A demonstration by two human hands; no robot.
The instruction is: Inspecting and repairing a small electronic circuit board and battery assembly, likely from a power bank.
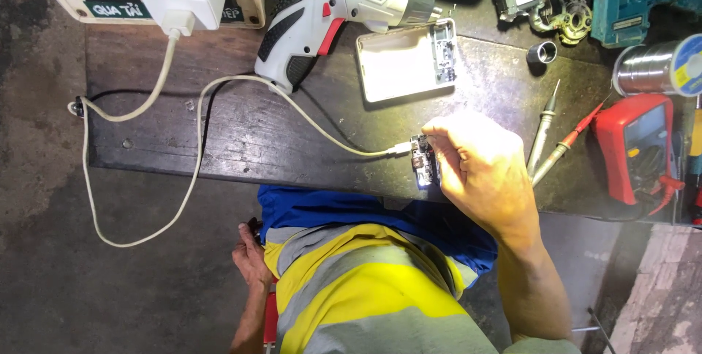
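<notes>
1. Dark wooden bench [241, 131] across the middle of the frame, scuffed and stained, crowded with tools along its upper edge.
2. White and grey cordless driver [329, 10] at upper centre, lying on its side.
3. Right hand [475, 167] at centre right, fingertips pinched together on a small circuit board [424, 162] near the front edge of the bench.
4. Left hand [250, 257] at lower left, down beside the yellow and grey shirt, well apart from the bench; fingers curled, but cannot tell whether closed on anything.
5. Red meter [635, 151] at far right, with two probes [550, 138] lying between it and the right hand.
6. Open white plastic case [406, 61] just above the board, apart from it.
7. White cable [197, 142] looping from the white plug at upper left, off the bench edge and back, plugged into the left end of the board.
8. Board itself: probably very light, stiff and fragile, with bare parts on its face and a small bright light at its lower end. Best held by the bare edges, as here. Likely tugged by the stiff cable, so worth steadying near the plug end.
</notes>
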